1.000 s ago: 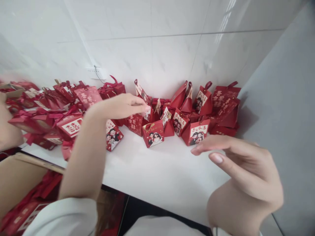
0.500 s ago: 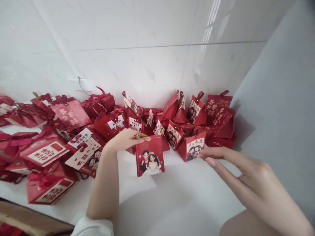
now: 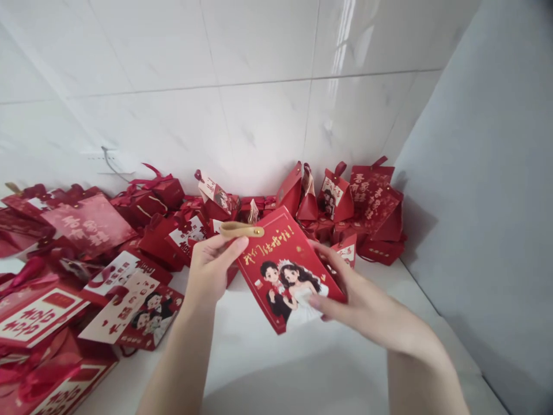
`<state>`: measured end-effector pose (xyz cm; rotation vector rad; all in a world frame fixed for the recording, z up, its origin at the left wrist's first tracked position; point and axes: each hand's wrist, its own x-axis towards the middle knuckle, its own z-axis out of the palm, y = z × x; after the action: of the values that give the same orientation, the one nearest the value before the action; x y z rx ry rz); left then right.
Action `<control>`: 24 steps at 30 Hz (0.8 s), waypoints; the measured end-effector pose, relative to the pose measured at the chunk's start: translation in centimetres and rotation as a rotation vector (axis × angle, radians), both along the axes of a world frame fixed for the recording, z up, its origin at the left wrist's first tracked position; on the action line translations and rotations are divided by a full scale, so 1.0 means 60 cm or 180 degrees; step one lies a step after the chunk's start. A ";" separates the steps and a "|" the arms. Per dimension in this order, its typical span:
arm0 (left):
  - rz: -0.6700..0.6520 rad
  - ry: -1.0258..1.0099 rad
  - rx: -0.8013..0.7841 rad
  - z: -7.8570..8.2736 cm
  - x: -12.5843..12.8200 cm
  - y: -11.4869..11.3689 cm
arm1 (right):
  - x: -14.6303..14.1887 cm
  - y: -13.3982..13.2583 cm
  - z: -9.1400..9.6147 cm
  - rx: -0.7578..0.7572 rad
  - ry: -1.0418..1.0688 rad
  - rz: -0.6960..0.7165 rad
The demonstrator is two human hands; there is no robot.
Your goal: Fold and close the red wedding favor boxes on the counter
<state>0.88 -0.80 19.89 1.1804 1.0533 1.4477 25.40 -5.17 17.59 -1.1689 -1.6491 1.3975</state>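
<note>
Both my hands hold a small red gift box (image 3: 285,268) above the white counter (image 3: 276,369); it has a cartoon bride and groom, gold lettering and a tan handle on top. My left hand (image 3: 212,266) pinches its upper left corner by the handle. My right hand (image 3: 349,294) grips its right side and lower edge, fingers closed on it. The box is tilted, its printed face turned toward me.
Many more red gift boxes and bags are piled along the tiled wall, from the far left (image 3: 86,230) to the right corner (image 3: 371,207). A grey panel (image 3: 484,202) closes the right side. A white wall socket (image 3: 108,164) sits behind the pile.
My left hand lifted the box from the row and brought it toward me. My right hand, open a moment ago, has closed on its right side.
</note>
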 end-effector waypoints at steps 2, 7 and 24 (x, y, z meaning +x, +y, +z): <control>0.0190 -0.0175 0.0116 -0.003 0.011 -0.004 | -0.016 0.017 -0.005 -0.0284 0.0636 0.0104; -0.0178 0.0114 0.0073 -0.020 0.036 -0.021 | -0.058 0.029 -0.018 -0.0401 0.1513 -0.0174; -0.0523 -0.0158 -0.0210 -0.032 0.040 -0.014 | -0.095 0.027 -0.030 -0.0275 0.1688 -0.0980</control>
<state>3.30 -1.64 17.96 1.1506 0.9406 1.2984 19.71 -3.54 15.79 -0.9412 -1.0049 1.4300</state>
